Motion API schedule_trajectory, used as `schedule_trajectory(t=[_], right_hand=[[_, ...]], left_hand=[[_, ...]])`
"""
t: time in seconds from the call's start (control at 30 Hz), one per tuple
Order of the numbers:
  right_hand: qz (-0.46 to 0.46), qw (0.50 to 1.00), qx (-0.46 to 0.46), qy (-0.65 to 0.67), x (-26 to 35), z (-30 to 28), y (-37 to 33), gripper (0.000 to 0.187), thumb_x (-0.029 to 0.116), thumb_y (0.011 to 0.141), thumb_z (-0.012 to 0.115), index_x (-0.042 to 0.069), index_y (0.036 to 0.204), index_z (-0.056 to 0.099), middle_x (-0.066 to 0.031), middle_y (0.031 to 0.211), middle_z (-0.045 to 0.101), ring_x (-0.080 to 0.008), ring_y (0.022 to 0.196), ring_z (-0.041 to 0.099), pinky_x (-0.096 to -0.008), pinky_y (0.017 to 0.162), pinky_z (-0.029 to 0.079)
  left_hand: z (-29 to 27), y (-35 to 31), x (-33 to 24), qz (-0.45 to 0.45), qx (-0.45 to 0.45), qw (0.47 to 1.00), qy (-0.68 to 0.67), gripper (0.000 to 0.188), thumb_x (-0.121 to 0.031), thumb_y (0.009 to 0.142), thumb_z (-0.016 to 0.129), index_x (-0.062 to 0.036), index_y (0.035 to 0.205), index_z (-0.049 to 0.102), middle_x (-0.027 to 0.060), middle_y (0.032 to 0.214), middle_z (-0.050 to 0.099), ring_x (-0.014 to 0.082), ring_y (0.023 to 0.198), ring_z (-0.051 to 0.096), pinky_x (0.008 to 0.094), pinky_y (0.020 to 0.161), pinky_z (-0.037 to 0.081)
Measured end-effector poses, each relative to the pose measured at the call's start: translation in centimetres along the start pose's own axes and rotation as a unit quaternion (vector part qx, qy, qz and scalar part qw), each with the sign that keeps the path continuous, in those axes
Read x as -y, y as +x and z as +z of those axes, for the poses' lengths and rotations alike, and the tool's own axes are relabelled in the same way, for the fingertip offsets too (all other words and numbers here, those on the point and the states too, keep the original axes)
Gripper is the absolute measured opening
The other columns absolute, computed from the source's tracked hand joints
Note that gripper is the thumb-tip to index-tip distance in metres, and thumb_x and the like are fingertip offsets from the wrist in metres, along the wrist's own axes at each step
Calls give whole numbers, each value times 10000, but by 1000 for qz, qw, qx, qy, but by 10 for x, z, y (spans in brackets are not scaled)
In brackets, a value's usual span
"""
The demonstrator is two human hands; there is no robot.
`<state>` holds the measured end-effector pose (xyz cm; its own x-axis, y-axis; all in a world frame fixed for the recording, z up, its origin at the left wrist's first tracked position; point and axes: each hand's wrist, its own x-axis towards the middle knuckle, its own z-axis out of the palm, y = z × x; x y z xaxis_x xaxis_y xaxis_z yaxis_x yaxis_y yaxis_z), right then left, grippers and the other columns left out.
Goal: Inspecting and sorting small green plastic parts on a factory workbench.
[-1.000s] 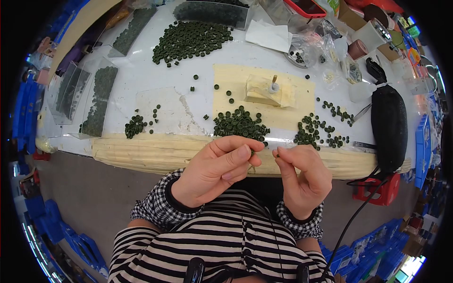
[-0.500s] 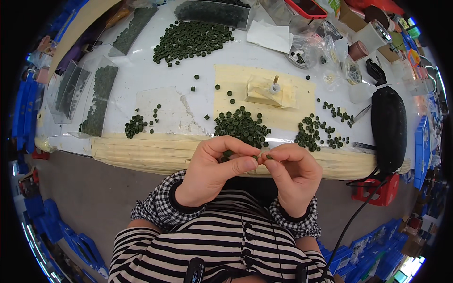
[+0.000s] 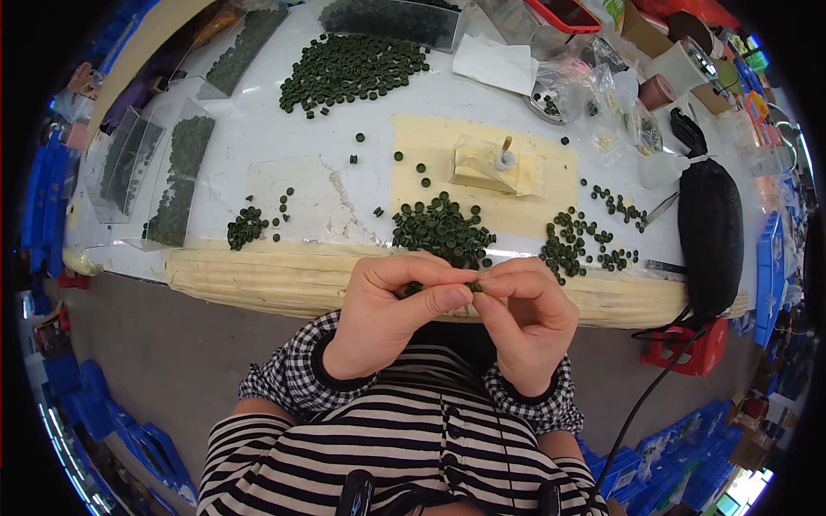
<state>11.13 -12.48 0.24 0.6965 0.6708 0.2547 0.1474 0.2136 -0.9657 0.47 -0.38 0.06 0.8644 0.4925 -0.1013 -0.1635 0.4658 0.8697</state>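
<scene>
1. Clear plastic forms a tray (image 3: pixel 162 185) at the left of the white bench (image 3: pixel 232 129), with small dark green pieces inside it
2. Right of it, near the front edge, lies a small green cluster (image 3: pixel 247 230); a broad green heap (image 3: pixel 353 76) lies farther back
3. The left hand (image 3: pixel 374 310) is over the near edge, thumb and forefinger drawn into a pinch; I cannot tell whether its curled fingers hold more
4. A green piece (image 3: pixel 476 288) sits between the meeting fingertips of both hands, just nearer than the central pile (image 3: pixel 440 230); whether it is one part or two is hidden
5. For good handling, I would hold it square, press evenly with the pads, and work farther over the bench, since a slip here could drop to the floor
6. The right hand (image 3: pixel 532 322) pinches from the other side, thumb against forefinger, tips touching the left's; a light, steady grip should serve best
7. Beyond it lie scattered green pieces (image 3: pixel 565 248), then a black bundle (image 3: pixel 711 232) at far right
</scene>
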Motion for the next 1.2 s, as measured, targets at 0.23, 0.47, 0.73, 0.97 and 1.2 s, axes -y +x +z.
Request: schedule_trajectory(t=[0.23,0.47,0.73,0.97,1.2], right_hand=[[-145,982,9,-119,-2,-1,3,221,-107,697,711,-3,890,680,-117,900,655,-189,766,635,-255,650,507],[-192,969,38,-153,-3,-5,6,267,-103,697,720,2,941,690,-108,897,648,-179,756,624,-249,636,504],[-127,988,22,-87,-6,-6,0,277,-107,717,706,1,972,696,-110,926,640,-172,775,614,-234,658,489],[-127,988,27,-86,-7,-7,0,276,-109,720,700,-8,977,693,-121,927,640,-178,796,612,-236,662,487],[-113,990,21,-83,-4,-6,-1,273,-105,727,694,-13,984,690,-126,938,640,-187,802,613,-243,677,489]], left_hand=[[1,0,-1,-1,-4,1000,8,124,1,831,671,20,951,694,90,899,676,105,806,615,210,721,482],[2,1,-5,-46,-2,998,-51,108,-11,836,672,14,938,695,85,883,667,92,797,607,200,708,478],[5,2,-6,98,-20,975,198,205,-29,795,721,-38,1000,710,-72,605,352,30,558,307,193,501,271],[3,3,-6,218,-11,923,316,249,-8,777,716,-39,1024,706,-21,558,416,74,526,340,220,469,270],[4,3,-8,250,-2,898,362,262,10,772,703,-48,1027,707,5,558,462,92,495,364,229,448,282]])
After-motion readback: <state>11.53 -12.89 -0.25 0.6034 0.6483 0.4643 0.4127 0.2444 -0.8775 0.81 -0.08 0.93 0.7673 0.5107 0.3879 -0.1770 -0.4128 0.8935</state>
